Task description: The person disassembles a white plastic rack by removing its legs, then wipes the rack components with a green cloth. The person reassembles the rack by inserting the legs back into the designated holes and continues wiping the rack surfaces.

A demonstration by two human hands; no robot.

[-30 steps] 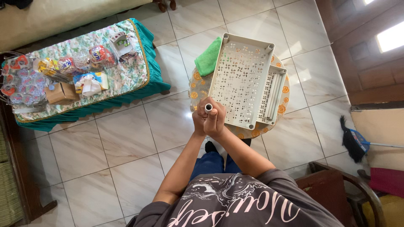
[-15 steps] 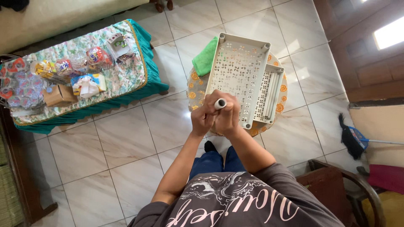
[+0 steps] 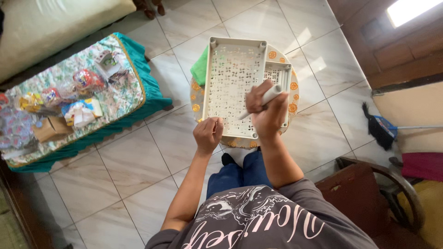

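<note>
The right hand [image 3: 267, 115] is clamped around a white tube [image 3: 264, 99], which slants up to the right with its blunt end poking out above the knuckles and its thinner end pointing down-left over the tray [image 3: 230, 83]. The left hand [image 3: 207, 133] hangs just beside it, lower and to the left, fingers curled in loosely; I cannot tell whether anything sits inside that curl. The two hands are apart, with a strip of tray showing between them.

The tray is a pale, rectangular plastic piece, pierced all over with small cut-out patterns, with a narrower slotted section along its right side. It lies flat on a round stool [image 3: 291, 92] with an orange-flowered rim, which peeks out from under the tray on both sides. A green cloth [image 3: 200, 68] is tucked against the tray's left edge, partly under it.

The person sits on a dark wooden chair [image 3: 355, 184], blue-trousered knees under the stool's near edge, the tiled floor [image 3: 115, 175] all around. Well off to the left stands a low counter [image 3: 138, 87] under a flowered cover with a teal skirt, loaded with snack packets [image 3: 80, 110] and small boxes. To the far right a dark brush [image 3: 378, 129] lies against the wall.
</note>
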